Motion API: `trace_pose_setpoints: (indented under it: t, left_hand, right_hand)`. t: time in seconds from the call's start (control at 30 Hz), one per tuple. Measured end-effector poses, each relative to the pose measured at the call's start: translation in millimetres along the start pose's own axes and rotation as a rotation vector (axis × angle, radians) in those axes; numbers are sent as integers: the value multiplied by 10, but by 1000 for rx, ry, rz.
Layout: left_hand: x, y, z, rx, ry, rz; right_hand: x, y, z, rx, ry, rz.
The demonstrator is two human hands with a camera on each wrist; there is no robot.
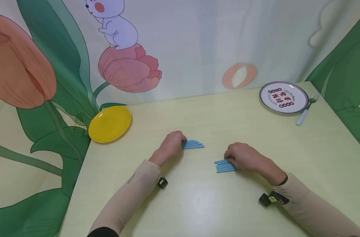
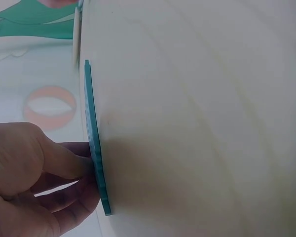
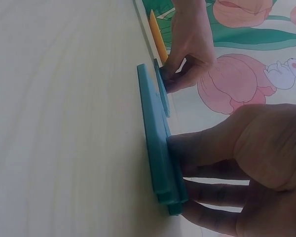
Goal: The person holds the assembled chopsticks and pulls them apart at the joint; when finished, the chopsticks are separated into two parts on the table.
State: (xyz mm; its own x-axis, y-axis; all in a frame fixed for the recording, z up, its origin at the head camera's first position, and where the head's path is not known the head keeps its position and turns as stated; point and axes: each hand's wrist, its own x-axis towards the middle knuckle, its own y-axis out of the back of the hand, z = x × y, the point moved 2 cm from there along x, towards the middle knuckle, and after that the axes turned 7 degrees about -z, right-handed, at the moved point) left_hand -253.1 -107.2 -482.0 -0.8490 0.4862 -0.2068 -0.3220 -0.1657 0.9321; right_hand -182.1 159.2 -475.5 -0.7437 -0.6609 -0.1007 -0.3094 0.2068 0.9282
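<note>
Two groups of thin blue sticks lie side by side in flat rows on the table. My left hand (image 1: 172, 144) grips the left end of the farther group (image 1: 193, 144), whose right ends form a slanted line. Thumb and curled fingers meet at these sticks (image 2: 92, 128) in the left wrist view. Nearer and to the right, my right hand (image 1: 244, 156) holds the other group (image 1: 226, 167) by its far side, fingertips bent down onto it. In the right wrist view the thumb and fingers pinch the edge of these sticks (image 3: 155, 143), low over the tabletop.
A yellow plate (image 1: 110, 124) stands at the table's left edge. At the back right is a white plate (image 1: 298, 95) with red lettering, a fork (image 1: 305, 113) leaning on its right rim. Behind the pale table (image 1: 180, 204) hangs a printed cloth (image 1: 192, 49).
</note>
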Motion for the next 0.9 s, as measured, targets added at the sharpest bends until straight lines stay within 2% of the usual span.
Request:
trace_pose_setpoints:
  t: [0.1, 0.3, 0.5, 0.77, 0.9]
  left_hand:
    - [7, 30, 4, 7, 4, 10]
    - [-7, 27, 6, 8, 18, -15]
    - [-14, 38, 9, 23, -1, 6]
    - [-5, 45, 20, 29, 6, 7]
    - [-17, 26, 25, 32, 9, -16]
  right_hand:
    - [8, 21, 0, -2, -10, 2]
    - [13, 19, -3, 2, -23, -20]
    - [6, 25, -18, -11, -19, -9]
    - [14, 47, -15, -9, -31, -23]
    - [8, 16, -9, 7, -32, -32]
